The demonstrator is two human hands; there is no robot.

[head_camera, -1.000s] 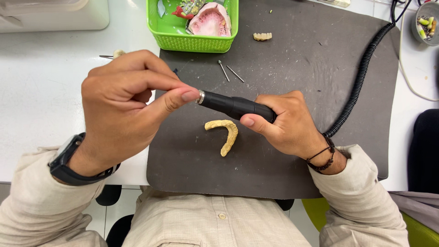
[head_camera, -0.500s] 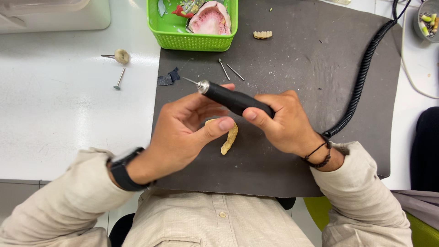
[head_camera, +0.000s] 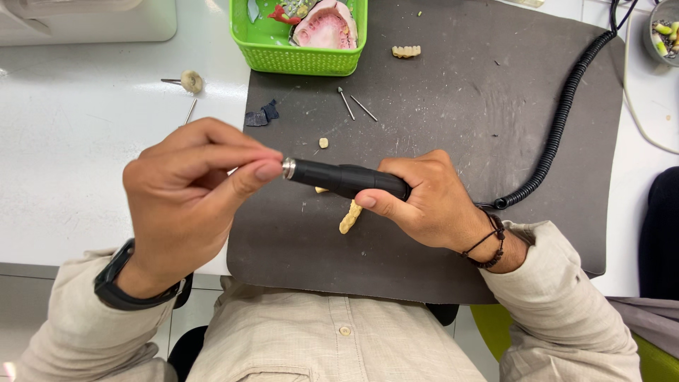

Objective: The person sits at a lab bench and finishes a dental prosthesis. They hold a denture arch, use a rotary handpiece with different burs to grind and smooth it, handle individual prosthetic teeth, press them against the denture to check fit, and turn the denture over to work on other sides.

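Observation:
My right hand (head_camera: 431,205) grips a black rotary handpiece (head_camera: 339,178) by its rear half and holds it level above a dark mat (head_camera: 460,106). My left hand (head_camera: 187,198) has its thumb and fingertips pinched over the handpiece's silver front end, so the tip is hidden. Under the handpiece a yellowish dental arch piece (head_camera: 350,216) lies on the mat, partly covered. A black coiled cable (head_camera: 559,120) runs from behind my right hand to the far right.
A green basket (head_camera: 297,60) holding a pink dental cast (head_camera: 327,27) stands at the mat's far edge. Two loose burs (head_camera: 353,106), a small tooth fragment (head_camera: 323,142), a tooth row (head_camera: 406,51) and dark scraps (head_camera: 262,114) lie on the mat. A polishing wheel (head_camera: 189,81) rests on the white table.
My left hand moved from under the handpiece's body up to its front end and pinched over the tip. The right hand kept its hold and levelled the tool.

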